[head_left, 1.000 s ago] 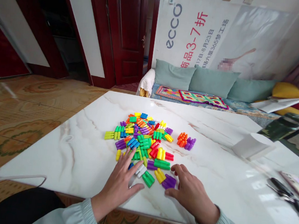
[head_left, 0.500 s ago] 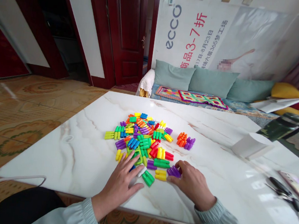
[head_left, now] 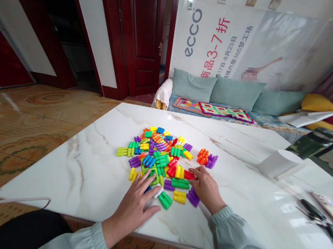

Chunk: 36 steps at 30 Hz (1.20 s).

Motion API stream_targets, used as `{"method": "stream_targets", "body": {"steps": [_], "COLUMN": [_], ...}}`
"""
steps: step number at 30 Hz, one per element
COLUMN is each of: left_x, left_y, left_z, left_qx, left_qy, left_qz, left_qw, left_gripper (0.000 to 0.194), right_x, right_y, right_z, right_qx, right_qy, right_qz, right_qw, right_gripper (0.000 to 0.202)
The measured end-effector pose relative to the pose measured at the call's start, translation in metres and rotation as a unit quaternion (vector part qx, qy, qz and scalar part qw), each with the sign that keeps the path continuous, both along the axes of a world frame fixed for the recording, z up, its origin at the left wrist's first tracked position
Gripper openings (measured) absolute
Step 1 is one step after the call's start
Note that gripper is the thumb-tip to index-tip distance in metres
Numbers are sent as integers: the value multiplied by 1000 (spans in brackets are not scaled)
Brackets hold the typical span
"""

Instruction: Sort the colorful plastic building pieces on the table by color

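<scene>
Colourful plastic building blocks with rounded prongs lie in a loose pile on the table. My left hand (head_left: 136, 198) rests spread over the pile's near left side, its fingertips on a lime-green block (head_left: 152, 178) and near a white block (head_left: 158, 192). A green block (head_left: 165, 200) sits just right of that hand. My right hand (head_left: 207, 187) has its fingers and thumb around the right end of a red block (head_left: 189, 175). Below that hand lies a purple block (head_left: 193, 198), next to a yellow block (head_left: 179, 197). A green block (head_left: 180, 183) lies just under the red one.
An orange block group (head_left: 202, 156) and a purple block (head_left: 211, 161) stand apart on the right of the marble-patterned table (head_left: 95, 180). Farther right are a white box-like holder (head_left: 281, 164), a camouflage flask (head_left: 313, 143), keys (head_left: 313, 213) and a phone (head_left: 331, 211).
My right hand has left the purple block and moved up and left to the red block. The purple block now lies turned on the table. My left hand stays nearly still.
</scene>
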<state>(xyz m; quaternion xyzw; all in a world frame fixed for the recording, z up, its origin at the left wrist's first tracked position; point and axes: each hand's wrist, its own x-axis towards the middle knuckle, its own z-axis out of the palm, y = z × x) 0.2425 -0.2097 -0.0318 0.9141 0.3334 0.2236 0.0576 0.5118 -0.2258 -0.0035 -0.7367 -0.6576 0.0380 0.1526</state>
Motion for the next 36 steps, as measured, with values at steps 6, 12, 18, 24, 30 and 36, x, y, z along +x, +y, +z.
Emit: {"method": "stream_targets", "body": {"steps": [6, 12, 18, 24, 30, 36], "left_x": [0, 0, 0, -1, -1, -1], "left_y": [0, 1, 1, 1, 2, 2], "left_z": [-1, -2, -1, -2, -3, -5], "left_qx": [-2, 1, 5, 11, 25, 28], "left_qy": [6, 1, 10, 22, 18, 22], "left_qz": [0, -1, 3, 2, 3, 0], "left_qw": [1000, 1000, 1000, 1000, 1000, 999], "left_gripper": [45, 44, 44, 44, 46, 46], "right_x": [4, 17, 37, 32, 30, 43], "right_y": [0, -3, -3, 0, 6, 21], "right_z": [-2, -6, 6, 3, -14, -21], "right_qx": [22, 62, 121, 93, 96, 133], "right_qy": [17, 73, 78, 23, 61, 22], "right_qz": [-6, -12, -12, 38, -45, -57], "right_qw": [1000, 995, 989, 995, 992, 989], "right_gripper": [22, 22, 25, 29, 18, 19]}}
